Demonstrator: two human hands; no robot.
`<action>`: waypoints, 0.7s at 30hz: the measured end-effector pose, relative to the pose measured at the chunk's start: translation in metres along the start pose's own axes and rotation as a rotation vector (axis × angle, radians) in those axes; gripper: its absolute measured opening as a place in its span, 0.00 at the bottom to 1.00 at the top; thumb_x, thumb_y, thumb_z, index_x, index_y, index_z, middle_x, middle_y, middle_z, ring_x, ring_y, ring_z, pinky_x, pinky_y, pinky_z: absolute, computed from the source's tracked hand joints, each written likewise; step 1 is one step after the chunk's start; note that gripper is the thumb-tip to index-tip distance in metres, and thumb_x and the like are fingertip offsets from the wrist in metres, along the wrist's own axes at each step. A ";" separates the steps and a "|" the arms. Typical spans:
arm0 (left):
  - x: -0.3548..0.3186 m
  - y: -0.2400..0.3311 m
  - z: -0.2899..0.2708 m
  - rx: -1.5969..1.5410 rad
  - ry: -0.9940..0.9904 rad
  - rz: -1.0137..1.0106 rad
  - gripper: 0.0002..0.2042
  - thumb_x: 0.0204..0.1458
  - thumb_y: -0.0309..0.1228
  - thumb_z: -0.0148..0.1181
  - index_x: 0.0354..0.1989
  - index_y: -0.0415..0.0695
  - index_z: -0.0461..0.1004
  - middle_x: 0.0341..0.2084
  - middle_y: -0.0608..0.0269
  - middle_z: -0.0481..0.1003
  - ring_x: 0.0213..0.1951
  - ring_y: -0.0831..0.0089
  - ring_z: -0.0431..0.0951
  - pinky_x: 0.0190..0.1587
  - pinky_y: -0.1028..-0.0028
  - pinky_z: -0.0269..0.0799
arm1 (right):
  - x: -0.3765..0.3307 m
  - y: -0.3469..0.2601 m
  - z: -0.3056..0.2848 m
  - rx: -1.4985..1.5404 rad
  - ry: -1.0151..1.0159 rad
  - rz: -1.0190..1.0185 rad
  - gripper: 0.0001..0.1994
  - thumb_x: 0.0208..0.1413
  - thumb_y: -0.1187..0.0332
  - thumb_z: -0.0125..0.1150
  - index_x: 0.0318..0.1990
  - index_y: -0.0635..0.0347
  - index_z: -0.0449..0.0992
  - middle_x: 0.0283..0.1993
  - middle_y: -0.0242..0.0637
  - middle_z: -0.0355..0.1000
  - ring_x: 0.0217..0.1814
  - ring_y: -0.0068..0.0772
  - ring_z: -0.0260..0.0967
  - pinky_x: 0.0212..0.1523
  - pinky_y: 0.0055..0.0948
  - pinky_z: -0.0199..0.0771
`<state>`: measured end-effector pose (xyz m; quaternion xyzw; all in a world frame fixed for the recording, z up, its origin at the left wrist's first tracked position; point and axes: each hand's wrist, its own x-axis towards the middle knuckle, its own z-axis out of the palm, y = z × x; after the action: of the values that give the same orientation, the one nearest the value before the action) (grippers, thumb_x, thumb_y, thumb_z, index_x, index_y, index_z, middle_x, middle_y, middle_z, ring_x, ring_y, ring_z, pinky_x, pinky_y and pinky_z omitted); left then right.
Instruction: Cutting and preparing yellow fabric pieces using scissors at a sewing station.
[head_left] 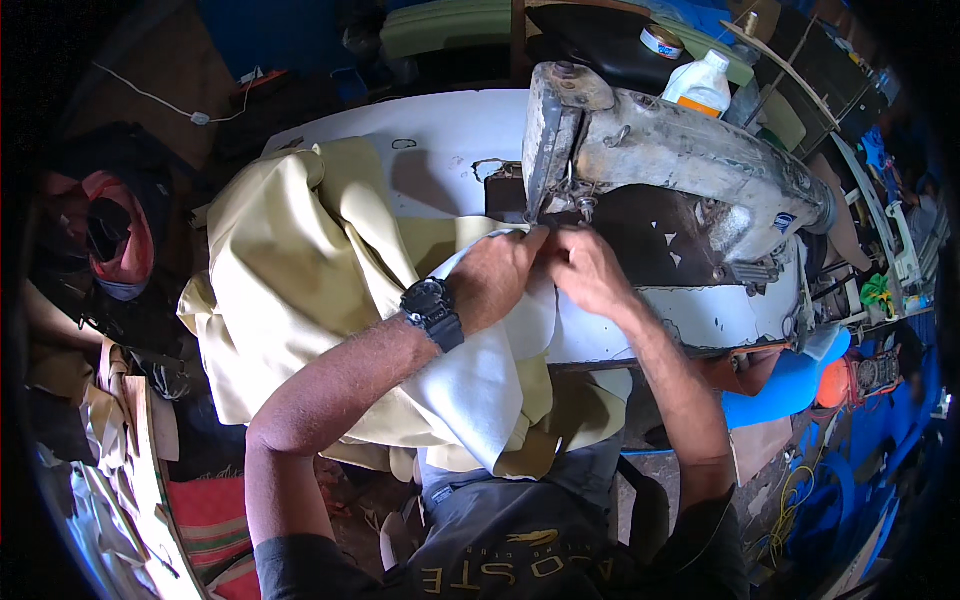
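A worn grey sewing machine (680, 135) stands on a white table (450, 150), its needle end toward the left. Cream vinyl-like material (280, 260) with a white underside (470, 380) is heaped on the table's left and hangs over the front edge into my lap. Just in front of the presser foot, my left hand (500, 270) closes on the edge of this material. Beside it, nearly touching, my right hand (590, 270) has bent fingers pinched at the same edge. The exact grip of the right fingertips is partly hidden. A black watch (432, 312) is on my left wrist.
Behind the machine are a white bottle (703, 85) with an orange label and a round tin (661, 41). Blue rolled material (785, 395) lies right of the table, by an orange object (838, 383). Dark clothing and a pink-red cloth (125, 225) are at left.
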<state>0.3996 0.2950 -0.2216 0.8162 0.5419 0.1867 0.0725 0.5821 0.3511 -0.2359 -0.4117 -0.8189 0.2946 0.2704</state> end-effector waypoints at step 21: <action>-0.006 -0.005 0.010 0.200 -0.049 0.168 0.07 0.49 0.22 0.58 0.37 0.41 0.77 0.39 0.57 0.76 0.41 0.58 0.81 0.44 0.63 0.80 | -0.024 0.173 -0.421 -0.593 0.462 0.554 0.31 0.68 0.42 0.51 0.52 0.69 0.78 0.45 0.50 0.78 0.50 0.40 0.76 0.57 0.36 0.69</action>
<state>0.3971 0.2925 -0.2343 0.8663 0.4855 0.1174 -0.0119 0.9720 0.5248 -0.0767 -0.7291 -0.6453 0.0095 0.2277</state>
